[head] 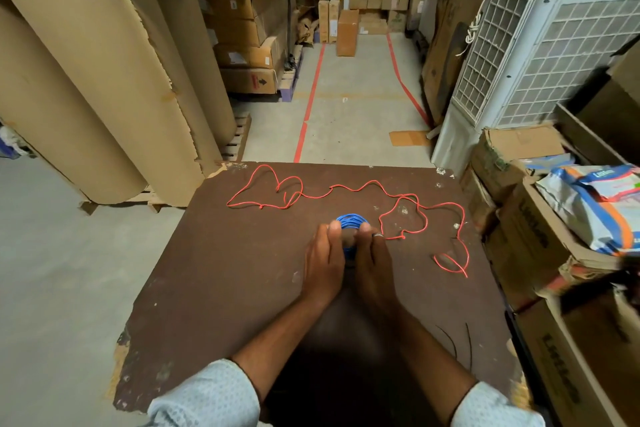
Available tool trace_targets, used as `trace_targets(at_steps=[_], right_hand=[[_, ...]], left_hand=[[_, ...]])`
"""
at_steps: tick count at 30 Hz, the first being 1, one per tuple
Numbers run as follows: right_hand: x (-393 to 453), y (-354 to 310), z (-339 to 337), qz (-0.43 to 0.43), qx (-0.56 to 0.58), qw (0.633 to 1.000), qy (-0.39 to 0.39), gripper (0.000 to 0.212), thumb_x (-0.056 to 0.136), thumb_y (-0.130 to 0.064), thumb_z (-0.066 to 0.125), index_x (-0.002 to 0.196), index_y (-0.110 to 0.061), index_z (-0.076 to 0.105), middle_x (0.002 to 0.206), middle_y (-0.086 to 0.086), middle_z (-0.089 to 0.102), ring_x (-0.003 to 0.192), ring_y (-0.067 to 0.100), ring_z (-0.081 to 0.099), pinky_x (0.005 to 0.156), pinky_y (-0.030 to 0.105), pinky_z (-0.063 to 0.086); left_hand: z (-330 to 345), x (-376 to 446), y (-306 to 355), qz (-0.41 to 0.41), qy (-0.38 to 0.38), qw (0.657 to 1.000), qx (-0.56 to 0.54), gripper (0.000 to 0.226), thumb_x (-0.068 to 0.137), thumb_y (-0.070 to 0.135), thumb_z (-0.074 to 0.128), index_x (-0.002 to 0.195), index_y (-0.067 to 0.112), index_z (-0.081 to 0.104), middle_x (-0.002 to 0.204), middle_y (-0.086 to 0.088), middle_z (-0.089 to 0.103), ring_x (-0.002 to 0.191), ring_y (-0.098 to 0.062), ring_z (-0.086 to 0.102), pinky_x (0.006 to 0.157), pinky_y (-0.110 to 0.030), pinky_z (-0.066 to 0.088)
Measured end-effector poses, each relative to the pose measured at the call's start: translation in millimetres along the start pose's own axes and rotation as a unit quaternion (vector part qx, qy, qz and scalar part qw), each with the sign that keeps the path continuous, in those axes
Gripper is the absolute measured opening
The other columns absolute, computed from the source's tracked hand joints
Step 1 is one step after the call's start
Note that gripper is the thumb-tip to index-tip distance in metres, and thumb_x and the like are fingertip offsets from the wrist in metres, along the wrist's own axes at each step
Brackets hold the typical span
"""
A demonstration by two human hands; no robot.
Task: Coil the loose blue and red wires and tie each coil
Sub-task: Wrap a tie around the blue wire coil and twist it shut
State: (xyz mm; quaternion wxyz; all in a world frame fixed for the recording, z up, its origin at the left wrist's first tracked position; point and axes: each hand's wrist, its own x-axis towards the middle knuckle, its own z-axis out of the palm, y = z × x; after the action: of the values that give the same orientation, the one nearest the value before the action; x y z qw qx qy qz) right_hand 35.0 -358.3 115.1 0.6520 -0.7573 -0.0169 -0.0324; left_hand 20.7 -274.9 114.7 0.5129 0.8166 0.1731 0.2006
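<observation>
blue wire coil (350, 220): mid brown table (214, 274), gripped between both hands | left hand (322, 262): fingers curled on coil's left side | right hand (372, 265): curled on its right side | red wire (346, 188): loose, strewn beyond and right of coil

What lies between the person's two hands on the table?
The blue wire coil, held between the left hand and right hand in the head view.
</observation>
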Motion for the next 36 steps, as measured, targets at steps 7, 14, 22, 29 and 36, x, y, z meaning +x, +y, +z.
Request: trace_targets(at_steps=[7,14,22,29,36], right_hand=[[-14,25,-11,0.044,-0.043,0.998,0.000,0.043,0.108,-0.029,0.035,0.090,-0.001,0.063,0.085,0.014,0.067,0.081,0.028,0.063,0.073,0.040,0.047],[-46,63,-32,0.115,-0.058,0.992,-0.010,0.043,0.108,-0.031,0.037,0.091,-0.005,0.068,0.085,0.010,0.069,0.080,0.018,0.062,0.075,0.027,0.044],[-41,147,-142,0.268,-0.207,0.936,0.098,0.011,0.090,-0.006,0.067,0.098,-0.008,0.075,0.093,0.010,0.074,0.094,0.026,0.069,0.094,0.040,0.053],[-32,184,-183,0.286,-0.405,0.867,0.052,0.024,0.090,-0.028,0.070,0.109,-0.013,0.072,0.107,0.015,0.073,0.103,0.036,0.068,0.091,0.047,0.055],[-29,190,-182,0.328,-0.406,0.851,0.052,0.032,0.089,-0.031,0.072,0.115,-0.012,0.069,0.113,0.016,0.071,0.109,0.037,0.066,0.096,0.048,0.053]], left_hand=[[14,-13,-22,-0.031,-0.034,0.999,0.020,0.052,0.106,0.045,0.027,0.101,0.011,0.066,0.098,-0.006,0.072,0.095,-0.021,0.064,0.082,-0.026,0.041],[26,-27,-51,-0.067,-0.070,0.995,0.032,0.040,0.108,0.025,0.035,0.102,-0.001,0.065,0.098,-0.016,0.068,0.096,-0.027,0.063,0.078,-0.022,0.035],[29,-45,-84,-0.092,-0.070,0.993,0.021,0.035,0.108,0.027,0.037,0.082,0.013,0.056,0.078,-0.003,0.057,0.076,-0.019,0.055,0.070,-0.023,0.037],[34,-60,-110,-0.085,-0.063,0.993,0.050,0.048,0.103,0.033,0.034,0.086,0.001,0.065,0.080,-0.012,0.067,0.078,-0.023,0.062,0.077,-0.030,0.043],[33,-62,-119,-0.097,-0.069,0.990,0.079,0.038,0.108,0.022,0.040,0.090,0.002,0.066,0.083,-0.009,0.067,0.081,-0.017,0.061,0.076,-0.017,0.036]])
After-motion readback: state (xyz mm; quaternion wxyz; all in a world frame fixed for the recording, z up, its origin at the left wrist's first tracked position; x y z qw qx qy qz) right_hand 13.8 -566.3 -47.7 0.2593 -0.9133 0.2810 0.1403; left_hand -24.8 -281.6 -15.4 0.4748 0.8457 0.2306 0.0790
